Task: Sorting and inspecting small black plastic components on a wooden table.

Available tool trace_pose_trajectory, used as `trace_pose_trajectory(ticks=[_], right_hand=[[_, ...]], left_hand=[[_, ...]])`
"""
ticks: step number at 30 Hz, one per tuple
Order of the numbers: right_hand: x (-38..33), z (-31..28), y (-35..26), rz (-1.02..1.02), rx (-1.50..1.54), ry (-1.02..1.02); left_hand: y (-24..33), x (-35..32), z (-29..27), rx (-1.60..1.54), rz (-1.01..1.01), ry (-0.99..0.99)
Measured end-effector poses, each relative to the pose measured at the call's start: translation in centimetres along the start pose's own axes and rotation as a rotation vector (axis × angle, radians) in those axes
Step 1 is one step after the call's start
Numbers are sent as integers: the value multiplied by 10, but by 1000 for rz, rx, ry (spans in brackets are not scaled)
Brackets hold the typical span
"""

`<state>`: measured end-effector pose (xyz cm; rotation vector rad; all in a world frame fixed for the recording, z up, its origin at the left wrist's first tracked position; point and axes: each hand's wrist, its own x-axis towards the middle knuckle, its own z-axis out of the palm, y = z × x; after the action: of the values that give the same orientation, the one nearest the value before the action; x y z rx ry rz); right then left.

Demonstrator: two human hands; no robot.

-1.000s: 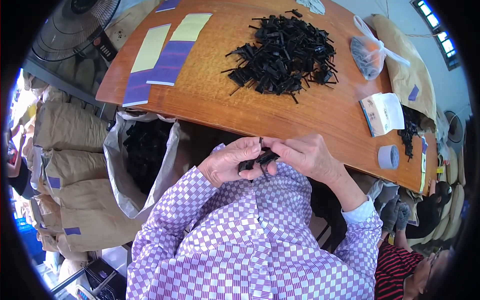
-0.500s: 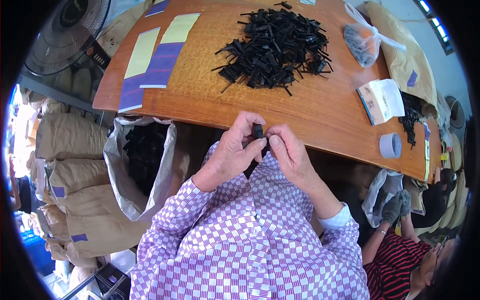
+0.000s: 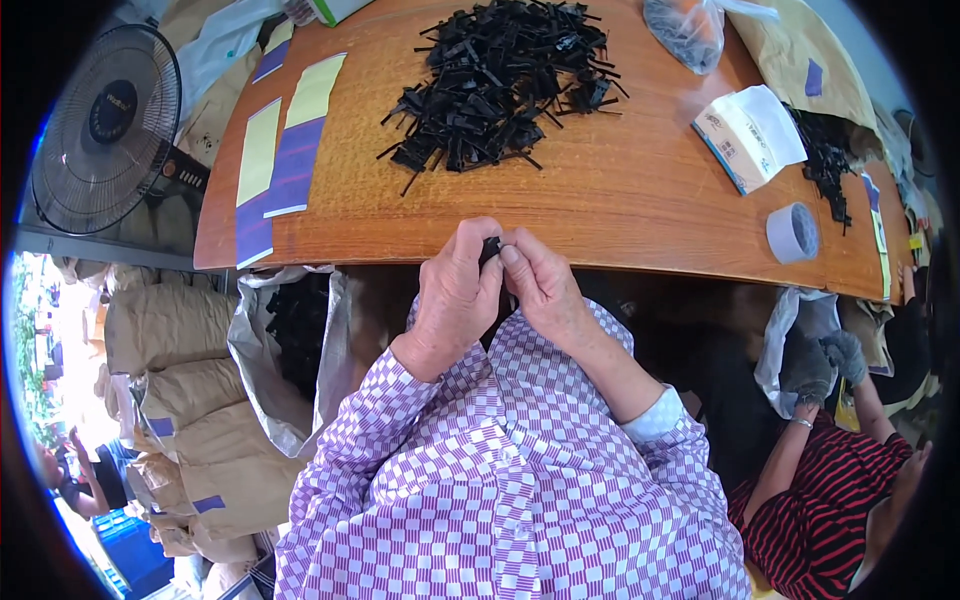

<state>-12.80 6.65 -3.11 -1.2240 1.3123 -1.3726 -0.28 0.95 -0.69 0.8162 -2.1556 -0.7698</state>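
Between my two hands, just in front of the table's near edge, is a small black plastic part (image 3: 490, 250). My left hand (image 3: 455, 290) is closed around it, with its thumb and fingers covering most of it. The fingertips of my right hand (image 3: 545, 285) pinch at the part's right side, thumb pressed to fingers. What exactly the right fingers grip is hidden. Ahead on the wooden table (image 3: 370, 180) lies a big heap of similar black plastic parts (image 3: 500, 80) with thin prongs sticking out.
An open white sack (image 3: 335, 330) of black parts stands below the table at left. Purple-and-yellow strips (image 3: 305, 135), a tissue box (image 3: 745, 140) and a tape roll (image 3: 790, 233) lie on the table. A co-worker in grey gloves (image 3: 815, 365) sits at right; a fan (image 3: 105, 125) stands left.
The view has shifted, so the table and heap sit higher. My left fingers have closed further over the black part, which now shows less; my right fingertips are still against it.
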Motion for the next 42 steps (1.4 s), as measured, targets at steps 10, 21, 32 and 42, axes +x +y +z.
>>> trace_pose_trajectory(ticks=[10, 21, 32, 42], right_hand=[[-3, -14, -8, -73, 144, 57], [9, -13, -12, 101, 447, -7], [18, -13, -2, 163, 170, -150], [7, 35, -30, 348, 287, -66]], left_hand=[[16, 9, -26, -1192, -515, -20], [6, -4, -22, -1415, -657, -161], [-7, -16, -21, -913, -338, -169], [-22, -30, -21, -396, -198, 130]])
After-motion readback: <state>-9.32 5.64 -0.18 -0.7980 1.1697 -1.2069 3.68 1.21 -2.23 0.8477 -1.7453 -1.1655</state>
